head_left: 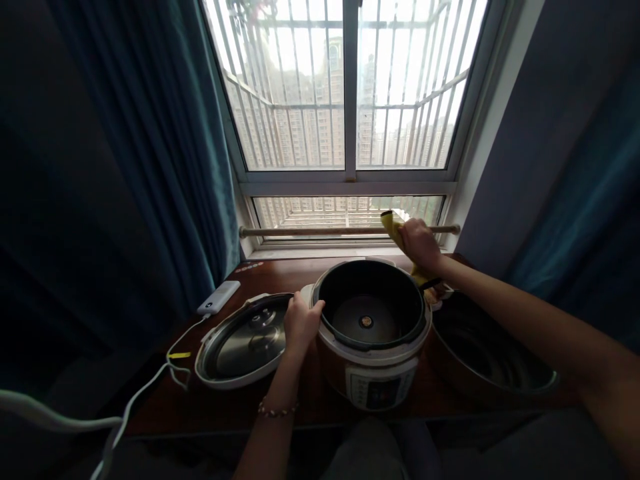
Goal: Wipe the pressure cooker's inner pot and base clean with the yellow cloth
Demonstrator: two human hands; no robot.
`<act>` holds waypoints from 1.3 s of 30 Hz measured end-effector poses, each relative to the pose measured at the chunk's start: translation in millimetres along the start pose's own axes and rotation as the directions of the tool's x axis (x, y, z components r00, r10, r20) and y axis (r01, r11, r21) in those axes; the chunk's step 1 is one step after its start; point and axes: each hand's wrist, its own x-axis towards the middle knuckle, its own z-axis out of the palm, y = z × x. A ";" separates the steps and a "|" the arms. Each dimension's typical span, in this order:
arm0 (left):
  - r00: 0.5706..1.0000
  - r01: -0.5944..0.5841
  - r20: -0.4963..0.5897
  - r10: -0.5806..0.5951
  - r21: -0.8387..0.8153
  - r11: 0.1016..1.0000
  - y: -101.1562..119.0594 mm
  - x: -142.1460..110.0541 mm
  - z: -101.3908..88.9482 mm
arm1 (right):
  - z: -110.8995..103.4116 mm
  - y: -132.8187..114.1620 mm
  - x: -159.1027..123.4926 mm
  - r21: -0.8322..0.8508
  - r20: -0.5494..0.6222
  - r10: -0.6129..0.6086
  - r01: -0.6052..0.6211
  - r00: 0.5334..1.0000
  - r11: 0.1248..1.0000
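An electric pressure cooker point(333, 360) stands in front of me with its top uncovered, showing a dark inside and a small round disc at the bottom. My left hand point(303, 321) grips its left side, thumb on the rim. Above the cooker's right rim, my right hand point(421, 243) is closed round a yellow cloth point(393, 230) with dark edging; part of the cloth hangs below the fist. Left of the cooker lies the round lid point(250, 340), metal inner face up. On the right sits a dark inner pot point(493, 347), partly hidden by my right forearm.
Everything stands on a brown wooden table point(295, 268) by a barred window. A white power bank point(219, 297) with a white cable point(145, 383) lies at the left edge. A horizontal rail point(315, 232) crosses the window's lower part. Blue curtains point(165, 133) hang on both sides.
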 end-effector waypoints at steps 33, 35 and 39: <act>1.000 -0.005 -0.007 0.005 0.016 1.000 3.7 -4.9 -2.3 | 54.1 -30.6 -21.4 0.013 0.432 0.027 -0.037 0.902 0.999; 1.000 -0.007 -0.007 0.007 0.018 1.000 3.7 -5.1 -2.8 | 60.7 -44.1 -8.7 0.010 0.426 0.082 -0.095 0.901 0.995; 1.000 -0.012 -0.008 0.012 0.023 1.000 3.2 -5.0 -3.8 | 69.9 -68.4 13.2 0.073 0.443 0.024 -0.062 0.896 0.995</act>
